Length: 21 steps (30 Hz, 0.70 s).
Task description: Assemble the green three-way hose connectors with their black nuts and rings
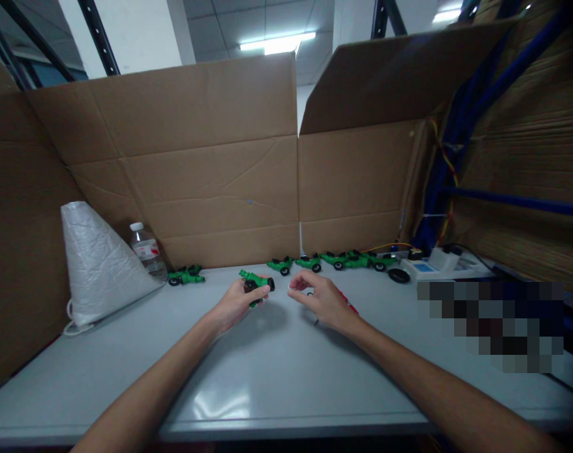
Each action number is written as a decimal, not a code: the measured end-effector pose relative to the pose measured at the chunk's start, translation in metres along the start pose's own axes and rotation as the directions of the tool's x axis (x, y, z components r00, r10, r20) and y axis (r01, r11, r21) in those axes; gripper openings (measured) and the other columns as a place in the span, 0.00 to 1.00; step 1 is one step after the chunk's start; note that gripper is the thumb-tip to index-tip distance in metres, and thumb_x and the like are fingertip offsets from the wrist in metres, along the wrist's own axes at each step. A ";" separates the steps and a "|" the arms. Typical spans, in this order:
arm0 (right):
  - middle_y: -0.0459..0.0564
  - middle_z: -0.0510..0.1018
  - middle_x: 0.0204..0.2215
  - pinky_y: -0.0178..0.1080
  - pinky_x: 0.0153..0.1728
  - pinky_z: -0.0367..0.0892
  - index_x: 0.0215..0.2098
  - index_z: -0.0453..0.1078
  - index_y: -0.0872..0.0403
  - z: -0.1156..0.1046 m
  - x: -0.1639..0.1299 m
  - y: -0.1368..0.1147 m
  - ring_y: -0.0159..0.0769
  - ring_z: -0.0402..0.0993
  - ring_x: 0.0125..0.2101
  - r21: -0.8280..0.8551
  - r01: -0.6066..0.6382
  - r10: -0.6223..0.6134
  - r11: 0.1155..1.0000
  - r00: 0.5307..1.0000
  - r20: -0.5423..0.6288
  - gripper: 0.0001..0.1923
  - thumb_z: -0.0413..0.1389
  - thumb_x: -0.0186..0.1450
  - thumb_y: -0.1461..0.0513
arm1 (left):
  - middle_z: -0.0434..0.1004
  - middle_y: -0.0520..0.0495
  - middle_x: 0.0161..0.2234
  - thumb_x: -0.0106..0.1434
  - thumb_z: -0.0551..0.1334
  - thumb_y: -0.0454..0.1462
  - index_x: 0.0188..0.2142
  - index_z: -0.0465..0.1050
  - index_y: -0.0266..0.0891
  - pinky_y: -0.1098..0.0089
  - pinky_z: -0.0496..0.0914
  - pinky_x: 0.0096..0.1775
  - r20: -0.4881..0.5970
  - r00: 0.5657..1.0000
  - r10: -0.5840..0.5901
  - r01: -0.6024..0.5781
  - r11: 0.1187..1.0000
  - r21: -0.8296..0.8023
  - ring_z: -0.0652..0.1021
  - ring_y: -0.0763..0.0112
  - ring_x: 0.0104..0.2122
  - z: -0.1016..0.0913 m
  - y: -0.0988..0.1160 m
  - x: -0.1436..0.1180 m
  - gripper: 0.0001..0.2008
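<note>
Over the table [248, 377], the left hand [232, 306] and right hand [321, 299] were bare, as were the left forearm [158, 371] and right forearm [418, 371]. Both forearms were long and smooth in outline, broadest by the table's near edge, tapering to slim wrists farther across it. Finer detail on the fingers was too small to tell.

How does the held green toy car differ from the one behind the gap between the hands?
The held toy car is in the grip of the left hand; the rear toy car is unheld.
The held toy car looks raised; the rear toy car rests on the table.
The left hand partly hides the held toy car, not the rear toy car.
Both are green with black wheels.
</note>
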State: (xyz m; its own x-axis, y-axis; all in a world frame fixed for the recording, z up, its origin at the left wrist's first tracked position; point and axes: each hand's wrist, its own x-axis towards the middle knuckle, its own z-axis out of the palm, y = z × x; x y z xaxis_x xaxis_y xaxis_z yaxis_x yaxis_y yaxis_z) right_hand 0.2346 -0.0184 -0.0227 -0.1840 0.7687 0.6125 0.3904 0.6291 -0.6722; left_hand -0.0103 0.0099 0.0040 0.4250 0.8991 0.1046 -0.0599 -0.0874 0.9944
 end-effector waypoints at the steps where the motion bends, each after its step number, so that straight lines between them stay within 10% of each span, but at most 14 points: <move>1: 0.47 0.80 0.36 0.40 0.42 0.67 0.38 0.73 0.52 0.000 -0.001 -0.002 0.38 0.76 0.38 0.003 0.011 -0.011 1.000 1.000 0.004 0.03 0.61 0.68 0.60 | 0.76 0.46 0.35 0.53 0.79 0.48 0.49 0.78 0.34 0.70 0.63 0.36 0.000 1.000 -0.002 0.002 1.000 -0.002 0.74 0.69 0.34 0.000 0.000 0.000 0.29; 21: 0.49 0.78 0.39 0.41 0.42 0.70 0.46 0.78 0.49 -0.002 -0.006 -0.020 0.39 0.75 0.40 0.085 0.062 -0.060 0.994 0.998 -0.031 0.06 0.60 0.71 0.59 | 0.78 0.42 0.40 0.56 0.78 0.47 0.50 0.78 0.32 0.69 0.66 0.38 0.122 0.991 -0.060 0.075 0.990 -0.118 0.76 0.68 0.37 0.007 0.002 -0.008 0.28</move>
State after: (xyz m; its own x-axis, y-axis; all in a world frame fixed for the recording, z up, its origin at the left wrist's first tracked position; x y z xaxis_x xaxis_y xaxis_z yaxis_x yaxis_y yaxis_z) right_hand 0.2293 -0.0360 -0.0119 -0.1792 0.7257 0.6642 0.2997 0.6833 -0.6658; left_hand -0.0074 -0.0003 0.0057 0.5351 0.8436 0.0459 -0.1338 0.0310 0.9905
